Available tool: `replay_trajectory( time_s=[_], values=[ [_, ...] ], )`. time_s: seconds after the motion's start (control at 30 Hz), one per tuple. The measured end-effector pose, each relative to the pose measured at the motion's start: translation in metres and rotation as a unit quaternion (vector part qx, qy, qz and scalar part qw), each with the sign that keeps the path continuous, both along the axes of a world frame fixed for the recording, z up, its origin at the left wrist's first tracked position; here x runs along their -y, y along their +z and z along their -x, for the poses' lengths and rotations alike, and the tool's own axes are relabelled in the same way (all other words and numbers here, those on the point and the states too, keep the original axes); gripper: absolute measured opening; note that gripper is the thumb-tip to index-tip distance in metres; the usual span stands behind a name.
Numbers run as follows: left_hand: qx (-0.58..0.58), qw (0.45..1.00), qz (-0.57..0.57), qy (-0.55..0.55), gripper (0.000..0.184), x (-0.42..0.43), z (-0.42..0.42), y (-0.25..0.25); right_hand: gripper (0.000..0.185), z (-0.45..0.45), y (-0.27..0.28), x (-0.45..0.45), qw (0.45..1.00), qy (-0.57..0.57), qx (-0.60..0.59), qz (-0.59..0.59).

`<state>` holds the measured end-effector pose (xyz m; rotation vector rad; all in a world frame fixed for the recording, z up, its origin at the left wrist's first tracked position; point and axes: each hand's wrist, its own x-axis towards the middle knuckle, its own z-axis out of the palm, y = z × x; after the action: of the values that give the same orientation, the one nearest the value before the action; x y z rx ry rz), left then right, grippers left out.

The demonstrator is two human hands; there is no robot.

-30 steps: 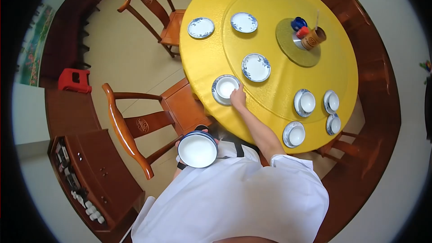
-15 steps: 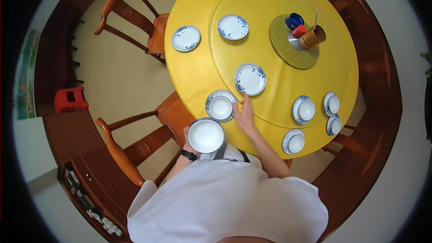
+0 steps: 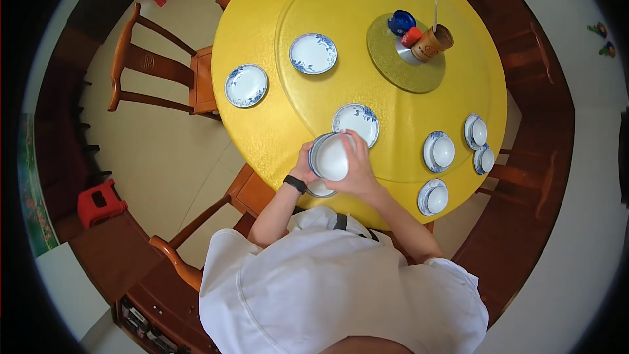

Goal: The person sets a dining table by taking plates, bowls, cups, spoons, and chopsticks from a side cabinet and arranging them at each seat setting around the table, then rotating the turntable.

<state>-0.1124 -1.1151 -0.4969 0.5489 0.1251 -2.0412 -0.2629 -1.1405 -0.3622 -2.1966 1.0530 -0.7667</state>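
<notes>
Head view: both hands are gripping the bowl stack (image 3: 331,158) above the near edge of the yellow-covered round counter (image 3: 259,132). Left hand (image 3: 304,164) is closing its grip around the stack's left side; black wristband (image 3: 295,184) is showing on that wrist. Right hand (image 3: 359,171) is gripping from the right, fingers reaching over the top bowl's rim. The stack is partly covering a dish (image 3: 321,189) below; its contents I cannot tell. Blue-and-white floral plate (image 3: 357,122) is lying just beyond the stack, partly hidden by it and the right hand. Two more floral plates (image 3: 313,54) are resting at far left. Four small bowls (image 3: 443,152) are sitting on saucers (image 3: 429,151) at right. Small round turntable (image 3: 389,60) is carrying a blue container (image 3: 401,22), a red item (image 3: 411,37) and a brown cup (image 3: 434,44) with a thin stick (image 3: 436,14) standing in it. Wooden chairs (image 3: 157,63) are standing around the counter; red stools (image 3: 101,204) are standing at left.
</notes>
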Motion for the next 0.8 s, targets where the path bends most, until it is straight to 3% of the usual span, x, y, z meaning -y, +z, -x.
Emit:
replay_trajectory(
  time_s=[0.17,0.23,0.4,0.5,0.8],
  values=[
    [-0.016,0.999,0.009,0.03,0.057,0.033,-0.023,-0.015,0.114,0.014,-0.017,0.05,0.994,-0.105,-0.026,-0.003],
    [0.02,0.997,-0.026,0.071,0.065,0.035,-0.042,-0.019,0.12,0.024,-0.05,0.065,0.98,-0.158,-0.116,-0.025],
    [0.044,0.99,-0.009,0.136,0.072,0.033,-0.091,-0.035,0.121,0.036,-0.096,0.082,0.972,-0.132,-0.174,-0.09],
    [0.037,0.981,-0.039,0.188,0.064,0.025,-0.108,-0.038,0.12,0.034,-0.107,0.086,0.972,-0.122,-0.175,-0.097],
    [-0.009,0.981,-0.039,0.191,0.063,0.012,-0.106,-0.05,0.121,0.026,-0.112,0.09,0.974,-0.114,-0.18,-0.079]
  ],
)
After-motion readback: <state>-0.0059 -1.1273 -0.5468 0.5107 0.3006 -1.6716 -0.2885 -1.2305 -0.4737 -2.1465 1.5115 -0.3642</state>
